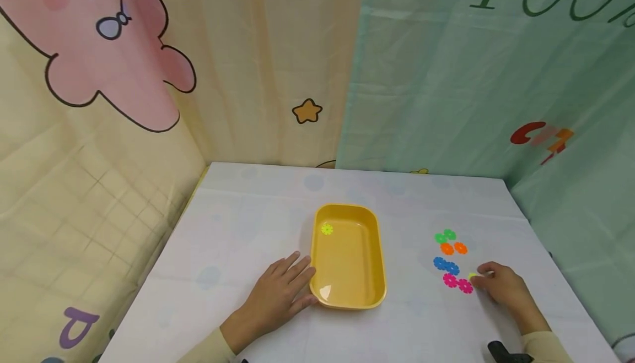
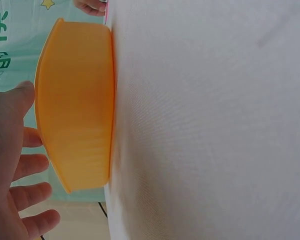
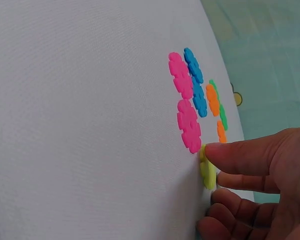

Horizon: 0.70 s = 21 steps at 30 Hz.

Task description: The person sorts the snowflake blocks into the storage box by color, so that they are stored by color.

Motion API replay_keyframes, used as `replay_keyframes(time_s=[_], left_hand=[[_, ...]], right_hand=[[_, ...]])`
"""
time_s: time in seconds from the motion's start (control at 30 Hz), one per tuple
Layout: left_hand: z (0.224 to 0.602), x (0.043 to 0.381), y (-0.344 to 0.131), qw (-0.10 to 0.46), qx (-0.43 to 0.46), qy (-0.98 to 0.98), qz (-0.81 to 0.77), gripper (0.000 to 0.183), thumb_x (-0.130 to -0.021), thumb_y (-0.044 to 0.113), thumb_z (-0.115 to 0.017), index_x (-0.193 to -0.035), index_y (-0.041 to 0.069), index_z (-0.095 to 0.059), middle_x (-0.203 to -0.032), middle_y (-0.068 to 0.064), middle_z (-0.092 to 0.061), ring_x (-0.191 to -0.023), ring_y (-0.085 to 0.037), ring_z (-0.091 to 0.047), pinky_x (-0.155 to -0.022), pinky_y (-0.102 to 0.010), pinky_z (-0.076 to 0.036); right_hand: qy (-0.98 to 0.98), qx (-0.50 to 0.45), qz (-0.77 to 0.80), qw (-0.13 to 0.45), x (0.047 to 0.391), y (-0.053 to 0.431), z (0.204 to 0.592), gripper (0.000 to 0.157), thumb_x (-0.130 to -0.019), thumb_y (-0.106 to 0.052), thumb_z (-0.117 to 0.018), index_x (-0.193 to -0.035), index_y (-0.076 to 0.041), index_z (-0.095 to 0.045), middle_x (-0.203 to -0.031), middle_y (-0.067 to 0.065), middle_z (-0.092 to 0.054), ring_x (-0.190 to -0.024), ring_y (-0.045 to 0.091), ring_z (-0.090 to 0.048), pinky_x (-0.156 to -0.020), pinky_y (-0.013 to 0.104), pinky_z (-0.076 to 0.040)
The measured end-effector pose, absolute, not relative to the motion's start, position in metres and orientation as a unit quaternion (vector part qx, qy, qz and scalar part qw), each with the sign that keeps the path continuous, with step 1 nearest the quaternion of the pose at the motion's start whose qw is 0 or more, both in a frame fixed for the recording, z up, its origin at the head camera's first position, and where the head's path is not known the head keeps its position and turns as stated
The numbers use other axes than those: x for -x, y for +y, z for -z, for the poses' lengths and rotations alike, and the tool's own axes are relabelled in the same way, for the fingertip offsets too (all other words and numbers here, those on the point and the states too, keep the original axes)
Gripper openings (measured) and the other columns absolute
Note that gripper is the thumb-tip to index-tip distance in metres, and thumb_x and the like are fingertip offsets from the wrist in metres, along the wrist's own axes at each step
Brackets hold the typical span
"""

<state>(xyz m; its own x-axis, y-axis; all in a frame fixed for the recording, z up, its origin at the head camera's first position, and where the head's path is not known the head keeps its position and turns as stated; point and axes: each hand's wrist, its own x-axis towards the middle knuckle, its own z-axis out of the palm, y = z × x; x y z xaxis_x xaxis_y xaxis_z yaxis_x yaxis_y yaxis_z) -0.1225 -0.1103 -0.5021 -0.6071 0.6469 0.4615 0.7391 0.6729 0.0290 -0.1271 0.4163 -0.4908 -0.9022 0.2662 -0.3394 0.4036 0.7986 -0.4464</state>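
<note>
A yellow plastic tray (image 1: 348, 302) stands mid-table with one yellow snowflake disc (image 1: 327, 229) lying inside near its far left corner. My left hand (image 1: 280, 291) lies at the tray's left side, fingers spread and fingertips right at the rim; the left wrist view shows the thumb against the tray's edge (image 2: 75, 105). On the right, my right hand (image 1: 506, 286) pinches another yellow snowflake disc (image 3: 207, 170) between thumb and index finger, low over the cloth. Just beside it lie two pink discs (image 3: 189, 125), with two blue discs (image 1: 446, 265) beyond them.
Farther back on the right lie two orange discs (image 1: 453, 248) and two green discs (image 1: 445, 236). A white cloth covers the table (image 1: 238, 214). Printed curtains (image 1: 268, 65) hang behind it and along both sides. A black object (image 1: 507, 353) shows by the right wrist.
</note>
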Motion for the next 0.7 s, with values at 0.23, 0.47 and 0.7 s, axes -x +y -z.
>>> replay_keyframes(time_s=[0.23, 0.47, 0.7], left_hand=[[0.5013, 0.1225, -0.1098, 0.215, 0.392, -0.888, 0.109, 0.053, -0.097, 0.055, -0.061, -0.133, 0.015, -0.065, -0.145, -0.006, -0.06, -0.136, -0.031, -0.054, -0.102, -0.047, -0.051], [0.5013, 0.1223, -0.1103, 0.215, 0.391, -0.888, 0.109, 0.053, -0.097, 0.054, -0.062, -0.133, 0.015, -0.066, -0.145, -0.006, -0.06, -0.137, -0.031, -0.053, -0.102, -0.046, -0.051], [0.5005, 0.1226, -0.1108, 0.213, 0.392, -0.888, 0.109, 0.053, -0.096, 0.054, -0.063, -0.132, 0.016, -0.067, -0.145, -0.006, -0.06, -0.136, -0.031, -0.054, -0.102, -0.046, -0.051]], right_hand=[[0.937, -0.191, 0.261, 0.132, 0.1278, 0.4169, 0.4911, 0.046, -0.093, -0.024, -0.068, -0.117, 0.013, -0.054, -0.099, 0.028, -0.062, -0.088, 0.035, -0.06, -0.073, 0.046, -0.056], [0.936, -0.194, 0.259, 0.139, 0.1327, 0.418, 0.4908, 0.05, -0.095, -0.027, -0.064, -0.119, 0.014, -0.05, -0.105, 0.032, -0.06, -0.092, 0.039, -0.059, -0.079, 0.052, -0.054], [0.94, -0.186, 0.258, 0.126, 0.1347, 0.4156, 0.4924, 0.041, -0.096, -0.022, -0.063, -0.115, 0.013, -0.054, -0.099, 0.028, -0.062, -0.088, 0.034, -0.058, -0.075, 0.047, -0.054]])
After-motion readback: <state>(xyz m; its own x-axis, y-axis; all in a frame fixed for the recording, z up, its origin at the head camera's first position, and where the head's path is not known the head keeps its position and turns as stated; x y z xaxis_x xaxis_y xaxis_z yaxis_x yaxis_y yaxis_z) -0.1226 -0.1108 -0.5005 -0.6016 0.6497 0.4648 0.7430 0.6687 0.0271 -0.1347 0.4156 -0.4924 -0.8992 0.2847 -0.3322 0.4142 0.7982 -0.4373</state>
